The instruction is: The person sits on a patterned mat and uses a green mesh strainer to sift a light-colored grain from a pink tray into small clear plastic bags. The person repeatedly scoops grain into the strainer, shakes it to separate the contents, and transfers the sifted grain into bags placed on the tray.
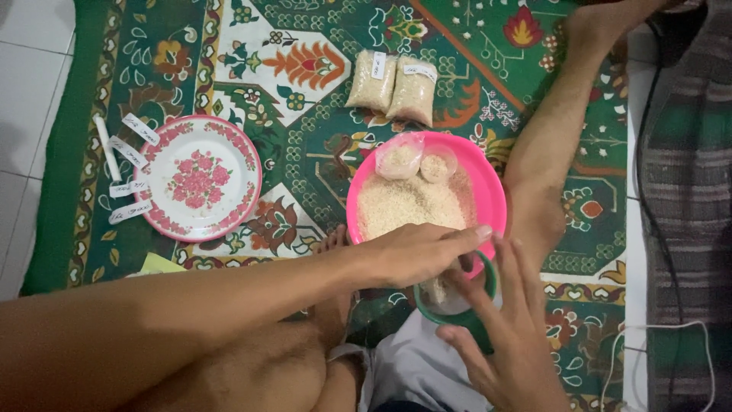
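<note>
My left hand [423,254] reaches across from the left, its fingers pinching the rim of a clear plastic bag [446,294] partly filled with pale grain. My right hand [507,328] cups the bag from below and the right, together with a green cup [473,317] that the bag sits in. Just behind them stands a pink bowl [492,183] heaped with the same grain, with a small plastic bag [399,158] and a clear scoop [436,165] lying in it.
Two filled, labelled grain packets [393,86] lie beyond the bowl on a green patterned rug [305,152]. A floral plate [200,178] rests at left with several paper labels [128,164] beside it. My bare legs [545,152] flank the bowl. White tiles [30,114] border the rug.
</note>
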